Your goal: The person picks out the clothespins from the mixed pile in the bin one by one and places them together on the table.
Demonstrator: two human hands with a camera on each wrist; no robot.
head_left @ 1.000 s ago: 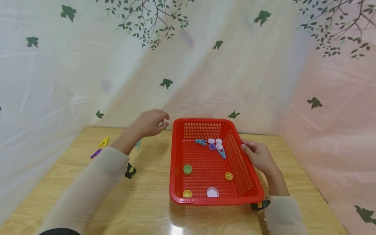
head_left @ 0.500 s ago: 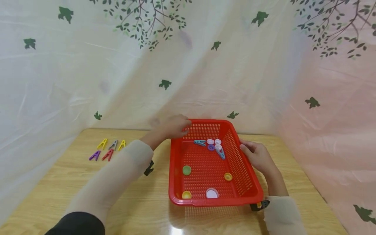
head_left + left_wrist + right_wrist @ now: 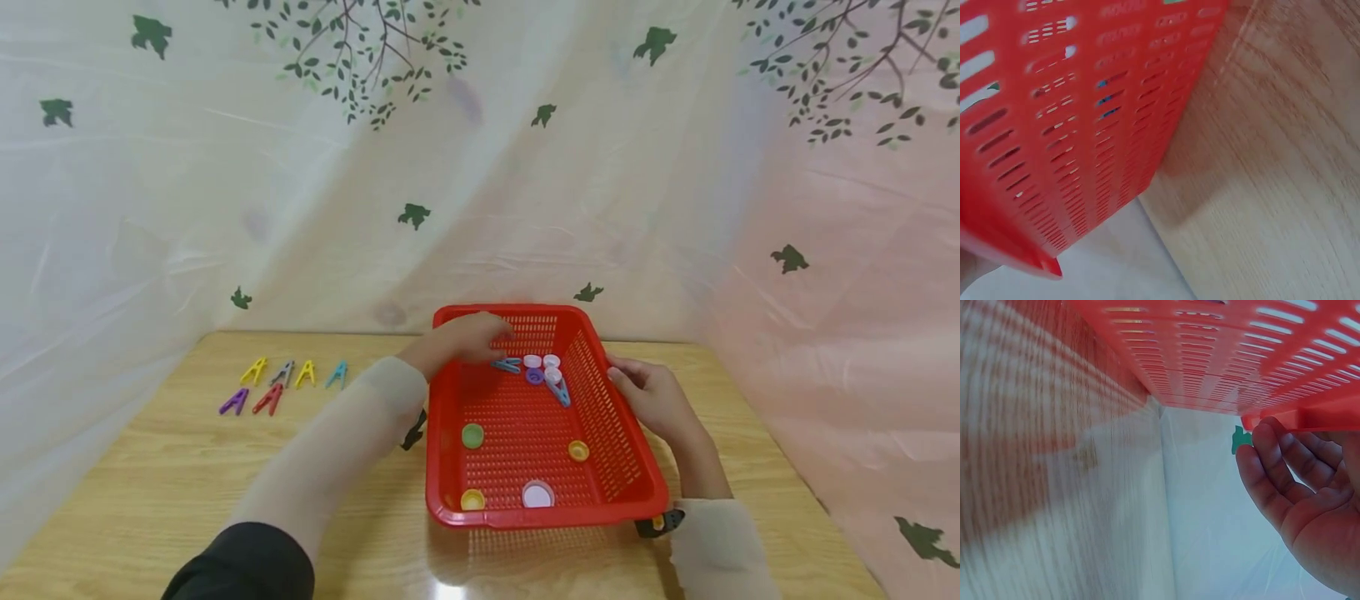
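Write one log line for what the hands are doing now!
left hand: reaching blue clothespin | right hand: steadying red basket | table: six clothespins

**Basket right of centre, pegs far left**

The basket [image 3: 637, 467] stands on the bench [image 3: 150, 483]. Inside, clothes pegs [image 3: 558, 390] and bottle caps [image 3: 542, 367] cluster at the far end; more caps [image 3: 537, 495] lie along the near end. Left of it, well apart, six pegs [image 3: 281, 383] lie in rows.

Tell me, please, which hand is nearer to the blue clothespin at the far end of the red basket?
Left. The left hand reaches into the basket just above the blue clothespin; the right hand rests outside the right wall.
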